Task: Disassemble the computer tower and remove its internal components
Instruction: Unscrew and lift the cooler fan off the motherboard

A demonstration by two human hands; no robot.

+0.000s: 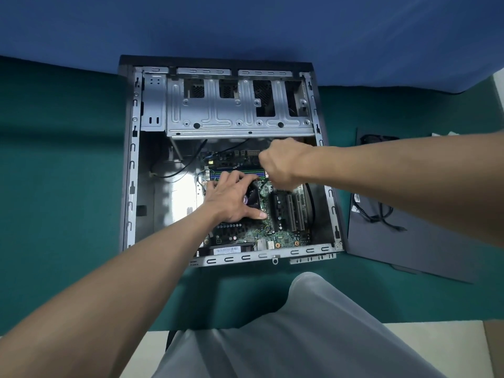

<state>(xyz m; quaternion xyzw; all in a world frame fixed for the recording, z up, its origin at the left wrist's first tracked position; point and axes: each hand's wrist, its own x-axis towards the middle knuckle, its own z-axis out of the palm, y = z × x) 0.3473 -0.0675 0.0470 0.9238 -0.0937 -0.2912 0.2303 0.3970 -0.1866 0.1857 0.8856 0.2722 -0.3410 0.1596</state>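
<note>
Left hand (231, 197) lies spread flat over the cooler fan (252, 199), fingers splayed, steadying it. Just past its fingertips the right hand (281, 165) curls tight round a thin dark tool (263, 184), likely a screwdriver, tip down at the fan's corner. So we're mid-job: the computer tower (131, 159) lies open on its side beneath both hands, side panel (409, 241) off and lying beyond the right forearm, drive cage (234, 115) past the right fist looking bare. Left to pull: cooler, memory sticks (245, 173) between the hands, motherboard (272, 236) under the left palm.
</note>
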